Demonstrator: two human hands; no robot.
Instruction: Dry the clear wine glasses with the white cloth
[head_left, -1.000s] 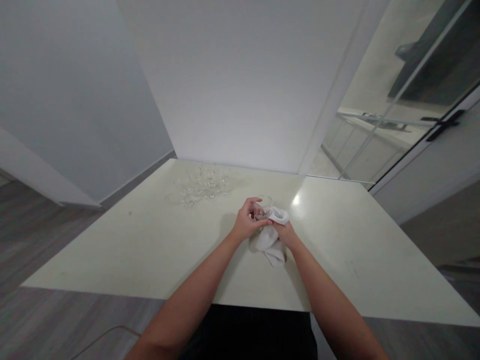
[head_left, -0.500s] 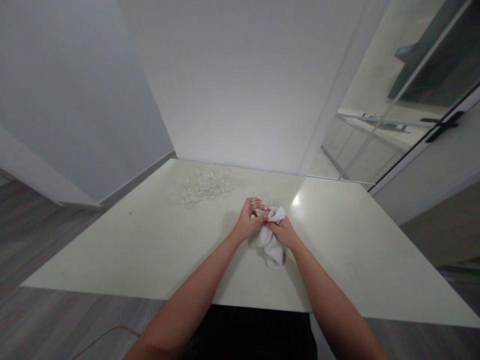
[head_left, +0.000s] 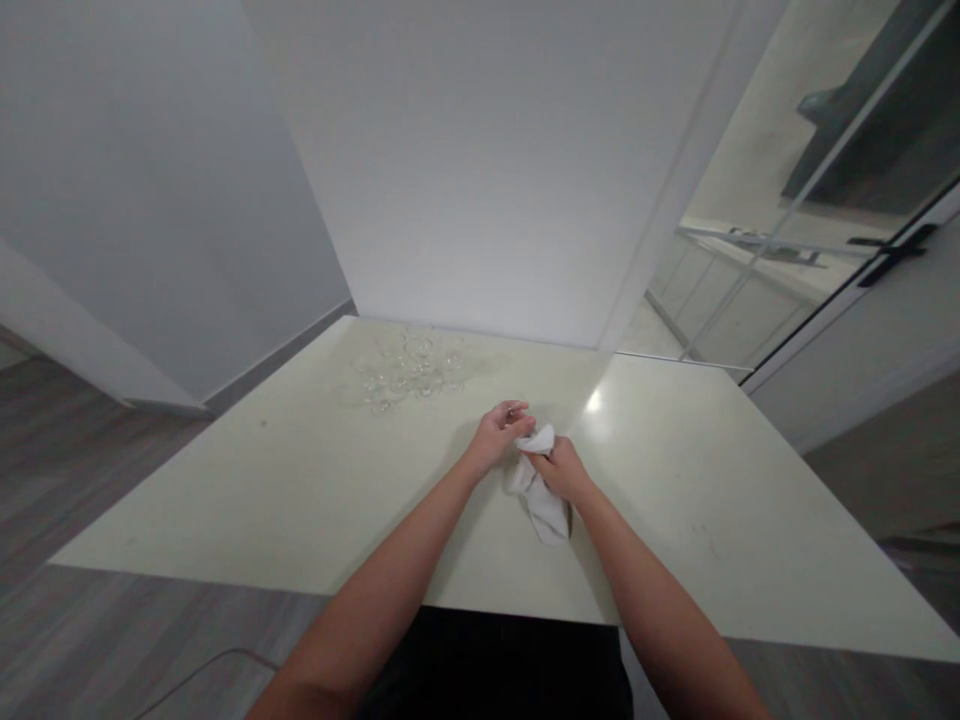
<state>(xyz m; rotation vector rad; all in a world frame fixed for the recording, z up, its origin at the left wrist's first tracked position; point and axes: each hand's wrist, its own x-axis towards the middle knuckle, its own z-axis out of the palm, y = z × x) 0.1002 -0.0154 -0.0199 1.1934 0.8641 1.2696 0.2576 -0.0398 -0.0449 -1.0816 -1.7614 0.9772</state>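
My right hand (head_left: 562,466) grips a white cloth (head_left: 550,512), which hangs down in folds over the table. Close by on the left, my left hand (head_left: 501,434) is curled round a clear glass (head_left: 513,411), mostly hidden by the fingers. A bunched part of the cloth meets the left fingertips at the glass. Farther back to the left, several clear stemmed glasses (head_left: 420,368) stand in a group, their exact shapes hard to make out.
Both forearms reach over a pale table (head_left: 247,500) with a glossy top. Behind it rises a white panel (head_left: 480,200). A glass door with a black handle (head_left: 896,252) is at the right. A cord (head_left: 217,658) lies on the floor at lower left.
My left hand has turned so that less of the clear glass shows. My right hand and the cloth have shifted slightly down and left. The glasses at the back stay put.
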